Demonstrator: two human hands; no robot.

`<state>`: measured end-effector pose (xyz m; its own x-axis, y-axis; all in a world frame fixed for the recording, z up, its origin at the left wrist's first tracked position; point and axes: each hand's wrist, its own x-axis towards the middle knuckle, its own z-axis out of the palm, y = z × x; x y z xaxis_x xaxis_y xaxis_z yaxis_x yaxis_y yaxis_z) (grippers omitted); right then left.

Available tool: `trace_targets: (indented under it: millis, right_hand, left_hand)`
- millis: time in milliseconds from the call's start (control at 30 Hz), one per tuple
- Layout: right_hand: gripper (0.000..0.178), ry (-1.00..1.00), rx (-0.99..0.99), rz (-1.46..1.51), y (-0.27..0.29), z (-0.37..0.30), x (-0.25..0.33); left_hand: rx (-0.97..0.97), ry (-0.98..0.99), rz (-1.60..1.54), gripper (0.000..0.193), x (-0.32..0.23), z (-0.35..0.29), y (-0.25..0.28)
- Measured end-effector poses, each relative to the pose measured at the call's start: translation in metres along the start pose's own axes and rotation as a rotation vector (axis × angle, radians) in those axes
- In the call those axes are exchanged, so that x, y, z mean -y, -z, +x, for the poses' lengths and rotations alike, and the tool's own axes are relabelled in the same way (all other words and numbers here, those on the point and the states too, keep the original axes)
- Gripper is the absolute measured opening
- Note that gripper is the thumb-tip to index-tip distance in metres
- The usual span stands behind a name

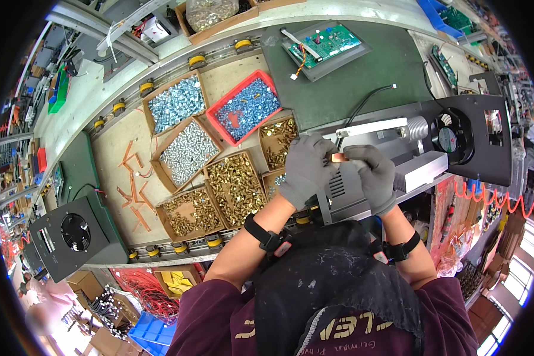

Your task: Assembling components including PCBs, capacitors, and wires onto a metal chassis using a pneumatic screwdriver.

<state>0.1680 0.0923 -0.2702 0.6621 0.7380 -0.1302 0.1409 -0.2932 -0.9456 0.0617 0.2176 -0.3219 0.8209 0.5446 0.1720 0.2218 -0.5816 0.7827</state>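
My left hand [307, 171] and my right hand [374, 178], both in grey gloves, meet over a dark metal housing [489, 157]. Their fingers close on the two ends of a short copper-coloured strip [339, 158]. Beneath and beside them, the housing carries a silver bar [374, 128], a ribbed silver cylinder [416, 128], a finned silver block [422, 172] and a round fan [447, 135]. A black cable [362, 102] rises behind my hands and ends in a small white plug. The gloves partly hide the strip's ends.
Left of my hands stand cardboard trays of brass screws [234, 184] and silver screws [187, 151], plus a red bin [236, 137] of bluish fasteners. Loose copper strips [135, 190] lie farther left. A green circuit board [329, 44] rests behind; another fan panel [71, 231] stands far left.
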Motion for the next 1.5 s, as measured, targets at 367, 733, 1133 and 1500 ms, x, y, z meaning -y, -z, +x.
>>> trace_targets:
  millis: [367,733,1133,1500]
  right_hand:
    - [0.012,-0.077,-0.02,0.099,0.002,0.004,-0.006]
    - [0.017,-0.087,-0.01,0.073,0.003,0.005,-0.008]
    - [0.019,-0.192,-0.313,0.063,0.009,0.016,-0.009]
    - [0.043,-0.56,-0.175,0.398,0.004,0.042,-0.029]
  left_hand:
    - [-0.011,-0.059,0.018,0.019,-0.002,0.007,-0.005]
    - [-0.065,-0.033,-0.016,0.019,-0.001,0.005,-0.005]
    - [-0.006,0.051,-0.118,0.019,0.004,0.009,0.004]
    - [0.009,0.455,-0.502,0.022,0.02,0.016,-0.01]
